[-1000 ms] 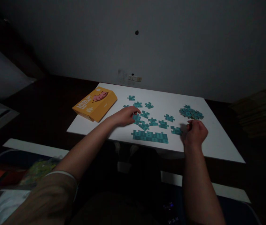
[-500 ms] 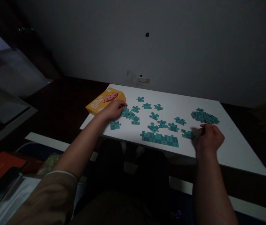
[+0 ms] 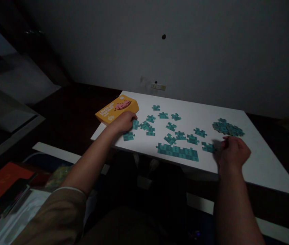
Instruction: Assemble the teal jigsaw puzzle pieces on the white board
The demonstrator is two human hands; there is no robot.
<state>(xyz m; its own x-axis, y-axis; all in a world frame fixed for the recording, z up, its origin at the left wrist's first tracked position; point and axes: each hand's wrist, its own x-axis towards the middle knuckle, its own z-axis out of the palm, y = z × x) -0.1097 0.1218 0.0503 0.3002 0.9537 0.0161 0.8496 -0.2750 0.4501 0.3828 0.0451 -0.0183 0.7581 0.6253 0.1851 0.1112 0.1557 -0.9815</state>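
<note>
My left hand (image 3: pixel 126 121) is closed at the table's left side, just in front of the yellow puzzle box. Its fingers are on a teal jigsaw piece (image 3: pixel 135 124), partly covered by the hand. Beside that piece lie another loose piece (image 3: pixel 145 125) and several more. My right hand (image 3: pixel 233 150) hovers or rests with curled fingers at the right; whatever they hold, if anything, is hidden. Just left of it lies a teal piece (image 3: pixel 208 147). A joined strip of pieces (image 3: pixel 177 151) runs along the near edge.
The yellow box (image 3: pixel 117 108) sits at the table's (image 3: pixel 264 166) far left corner. A heap of teal pieces (image 3: pixel 227 128) lies beyond my right hand. Past the table stands a wall with sockets (image 3: pixel 158 87). At lower left is an orange item (image 3: pixel 5 187).
My left hand has drawn its jigsaw piece a little left and toward me, away from the neighbouring pieces. My right hand stays about where it was. The camera view has shifted slightly.
</note>
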